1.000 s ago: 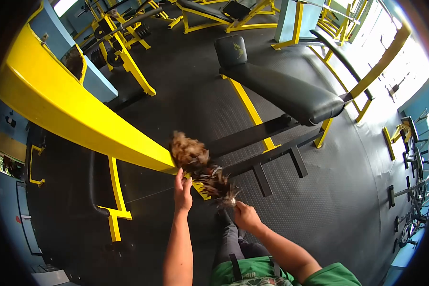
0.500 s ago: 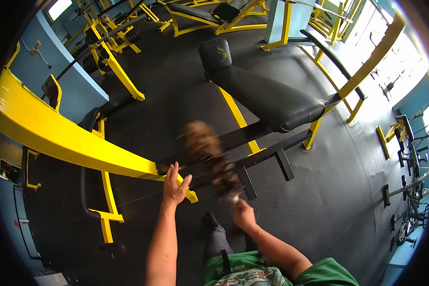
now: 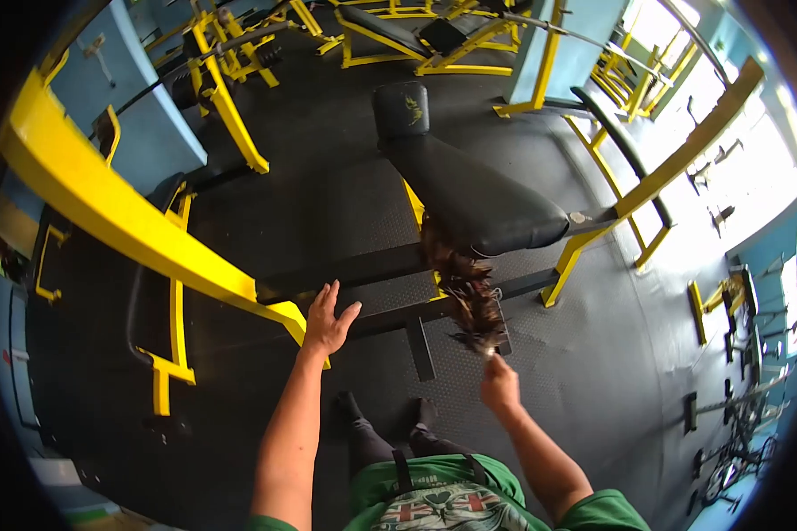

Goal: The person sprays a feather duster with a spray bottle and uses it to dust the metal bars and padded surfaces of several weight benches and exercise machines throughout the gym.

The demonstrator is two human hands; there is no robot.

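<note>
A brown feather duster [image 3: 471, 296] is held by its lower end in my right hand [image 3: 501, 386], whose fingers are wrapped round it. Its feathers reach up to the near underside of the black padded bench [image 3: 474, 190], where the far tip is partly hidden. My left hand [image 3: 328, 320] has its fingers spread and holds nothing. It is just right of the lower end of the thick yellow beam [image 3: 142, 234], near the black crossbar [image 3: 350, 270].
A yellow upright [image 3: 691, 142] rises at the right end of the bench. Yellow-framed machines [image 3: 226, 111] and a blue pillar [image 3: 549, 62] stand behind. Black posts [image 3: 421, 350] stick out near my feet [image 3: 350, 405]. More equipment lines the right side.
The duster has moved right, from beside the yellow beam to the bench's near edge, with my right hand. My left hand has come away from the beam and its fingers have spread.
</note>
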